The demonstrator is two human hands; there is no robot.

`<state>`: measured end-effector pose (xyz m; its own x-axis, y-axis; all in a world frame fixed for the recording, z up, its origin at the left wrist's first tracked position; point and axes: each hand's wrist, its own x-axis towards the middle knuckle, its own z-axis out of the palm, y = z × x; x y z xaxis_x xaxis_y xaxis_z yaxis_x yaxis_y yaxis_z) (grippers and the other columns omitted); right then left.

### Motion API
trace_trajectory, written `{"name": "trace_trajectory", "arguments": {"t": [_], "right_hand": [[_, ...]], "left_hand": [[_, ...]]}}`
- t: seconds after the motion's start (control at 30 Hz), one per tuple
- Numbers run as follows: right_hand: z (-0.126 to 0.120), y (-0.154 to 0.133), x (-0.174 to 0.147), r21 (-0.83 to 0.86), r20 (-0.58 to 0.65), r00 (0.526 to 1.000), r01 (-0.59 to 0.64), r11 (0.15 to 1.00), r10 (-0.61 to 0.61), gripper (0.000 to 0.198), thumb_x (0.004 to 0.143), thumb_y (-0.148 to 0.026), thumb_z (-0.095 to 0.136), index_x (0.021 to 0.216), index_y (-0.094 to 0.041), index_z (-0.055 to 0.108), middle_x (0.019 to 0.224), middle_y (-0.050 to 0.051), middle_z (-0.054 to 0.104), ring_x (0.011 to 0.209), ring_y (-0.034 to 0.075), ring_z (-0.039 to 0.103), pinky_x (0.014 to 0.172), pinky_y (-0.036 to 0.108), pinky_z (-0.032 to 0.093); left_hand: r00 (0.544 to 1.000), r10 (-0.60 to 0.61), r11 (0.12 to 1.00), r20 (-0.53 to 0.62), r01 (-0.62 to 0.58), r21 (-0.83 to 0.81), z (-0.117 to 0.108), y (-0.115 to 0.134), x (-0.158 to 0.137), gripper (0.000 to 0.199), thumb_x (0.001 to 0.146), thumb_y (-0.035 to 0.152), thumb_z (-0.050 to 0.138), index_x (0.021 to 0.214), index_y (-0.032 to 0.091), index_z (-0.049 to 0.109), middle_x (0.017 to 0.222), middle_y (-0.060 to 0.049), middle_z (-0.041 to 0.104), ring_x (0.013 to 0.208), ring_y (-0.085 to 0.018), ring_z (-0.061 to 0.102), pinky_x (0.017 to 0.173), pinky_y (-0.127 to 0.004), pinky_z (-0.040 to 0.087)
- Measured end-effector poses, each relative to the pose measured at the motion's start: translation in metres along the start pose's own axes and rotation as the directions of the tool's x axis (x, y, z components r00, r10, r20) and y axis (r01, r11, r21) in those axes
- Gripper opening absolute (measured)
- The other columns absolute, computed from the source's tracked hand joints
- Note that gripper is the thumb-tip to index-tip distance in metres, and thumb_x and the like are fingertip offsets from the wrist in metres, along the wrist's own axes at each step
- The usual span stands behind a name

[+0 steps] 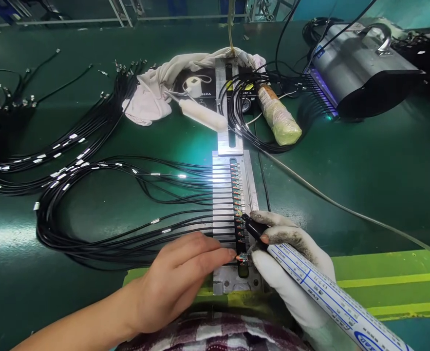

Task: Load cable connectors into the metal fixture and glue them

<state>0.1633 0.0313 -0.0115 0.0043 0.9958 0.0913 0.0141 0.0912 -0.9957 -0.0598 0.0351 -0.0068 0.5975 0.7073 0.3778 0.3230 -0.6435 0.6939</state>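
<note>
My left hand (185,273) is bare, and its fingertips pinch a black cable near its connector end (242,257), low on the metal fixture (222,285). A smudged white glove covers my right hand (298,258), which is closed around a white glue tube (320,292) with blue print. The tube's black nozzle (253,226) points up and left, with its tip at the connectors (236,195) in the middle of the fixture. Several black cables (185,214) run in from the left and lie side by side across the fixture's slot. My palm hides part of the lower cables.
A white cloth (145,105) lies over a black control box (215,100) at the back. Beside it rests a plastic-wrapped bottle (278,114). A silver lamp housing (364,68) stands back right over more cable ends. A thin clear hose (327,197) crosses the right side.
</note>
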Motion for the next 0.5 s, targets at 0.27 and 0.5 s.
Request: {"name": "trace_trajectory", "arguments": {"t": [0.27, 0.5], "right_hand": [[-0.0003, -0.0031, 0.0013, -0.015, 0.006, 1.0, 0.015, 1.0, -0.015, 0.019, 0.08, -0.016, 0.074, 0.095, -0.025, 0.066, 0.125, 0.004, 0.062, 0.117, 0.023, 0.06, 0.102, 0.035, 0.049], [-0.0069, 0.0014, 0.0006, -0.094, 0.041, 0.997, 0.065, 0.993, -0.062, 0.02, 0.081, -0.015, 0.073, 0.096, -0.026, 0.065, 0.125, 0.004, 0.062, 0.115, 0.024, 0.06, 0.102, 0.039, 0.047]], "left_hand": [[1.0, -0.01, 1.0, -0.006, 0.01, -0.011, 0.0007, 0.0024, 0.0026, 0.045, 0.084, -0.007, 0.045, 0.124, 0.008, 0.058, 0.11, -0.012, 0.062, 0.103, -0.016, 0.057, 0.09, -0.027, 0.05], [0.995, -0.097, 0.995, -0.012, 0.097, 0.015, 0.0003, 0.0072, 0.0073, 0.037, 0.086, -0.007, 0.051, 0.118, 0.01, 0.06, 0.105, -0.009, 0.058, 0.099, -0.012, 0.057, 0.085, -0.02, 0.05]]}}
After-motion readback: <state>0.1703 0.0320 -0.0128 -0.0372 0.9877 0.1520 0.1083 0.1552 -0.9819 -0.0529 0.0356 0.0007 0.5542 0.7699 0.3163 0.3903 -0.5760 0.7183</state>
